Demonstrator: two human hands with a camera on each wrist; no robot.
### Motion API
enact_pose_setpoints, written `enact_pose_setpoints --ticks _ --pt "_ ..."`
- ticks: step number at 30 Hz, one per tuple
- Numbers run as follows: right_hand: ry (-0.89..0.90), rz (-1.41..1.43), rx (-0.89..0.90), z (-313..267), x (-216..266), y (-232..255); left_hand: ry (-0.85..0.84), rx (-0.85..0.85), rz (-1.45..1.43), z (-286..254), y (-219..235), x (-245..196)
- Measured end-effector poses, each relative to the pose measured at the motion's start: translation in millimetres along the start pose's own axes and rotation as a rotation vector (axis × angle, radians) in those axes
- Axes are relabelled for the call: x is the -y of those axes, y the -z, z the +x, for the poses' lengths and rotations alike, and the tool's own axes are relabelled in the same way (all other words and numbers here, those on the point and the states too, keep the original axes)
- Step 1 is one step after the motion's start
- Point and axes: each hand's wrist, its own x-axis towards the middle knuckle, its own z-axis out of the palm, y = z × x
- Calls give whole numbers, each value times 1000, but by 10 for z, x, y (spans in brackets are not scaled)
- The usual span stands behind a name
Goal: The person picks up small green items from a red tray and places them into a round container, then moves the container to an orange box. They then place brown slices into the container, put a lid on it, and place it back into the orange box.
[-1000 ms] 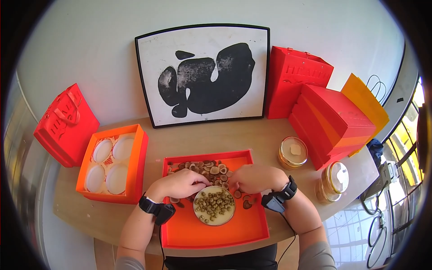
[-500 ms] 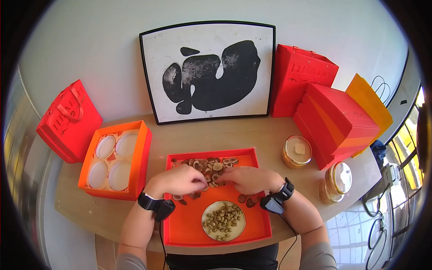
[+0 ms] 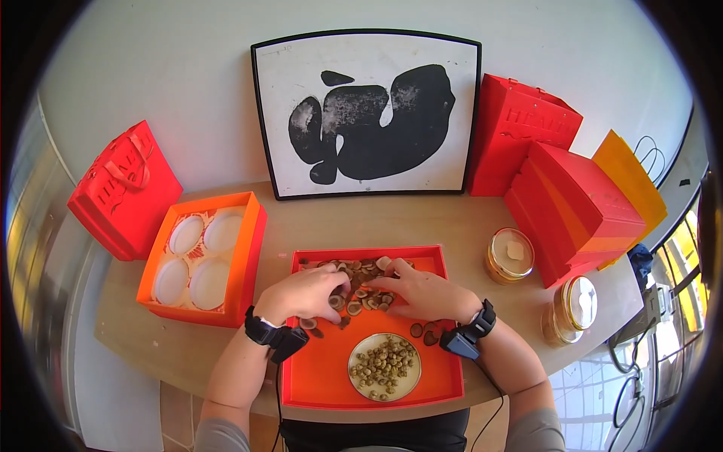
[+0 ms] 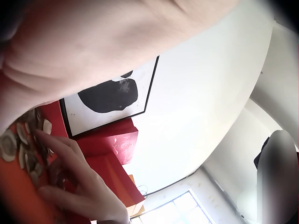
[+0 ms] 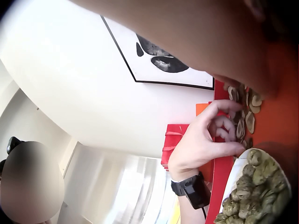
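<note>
Dried, brown-rimmed slices [image 3: 367,265] lie in a loose heap at the far side of a shallow orange tray [image 3: 324,377] with red walls. My left hand [image 3: 303,292] is at the heap's left side, thumb and bent fingers spread apart with slices between them. At the right side is my right hand [image 3: 431,294], its index finger and thumb apart at the slices, as the left wrist view shows. Nearer my body, a round pale dish [image 3: 413,383] holds many small, knobbly greenish-brown pieces [image 3: 384,360]. Neither hand touches the dish.
Left of the tray stand an orange box [image 3: 260,248] with round white wells and a red bag [image 3: 124,188]. Two gold-rimmed jars [image 3: 510,256] [image 3: 570,313] stand right. Behind are a framed picture [image 3: 369,113], another red bag [image 3: 527,128] and a red box [image 3: 584,196].
The dish has shifted towards the tray's near edge. My left fingers, earlier bunched together, have spread at the slices. My right hand has come over the heap's right side.
</note>
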Motion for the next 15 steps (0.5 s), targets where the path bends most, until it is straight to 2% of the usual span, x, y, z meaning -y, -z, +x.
enact_pose_setpoints --ticks 5,7,11,13,15 --pt "81 12 -42 25 -149 -81 -83 69 -119 127 -127 142" --pt "23 95 25 45 -150 -39 -107 -16 -127 116 -104 124" --pt "23 220 25 93 -256 -67 -96 -67 -216 133 -30 147" --pt "-35 254 50 109 -279 -76 -97 -170 -176 92 32 100" --pt "-42 260 43 107 -276 -75 -80 -168 -236 70 89 45"
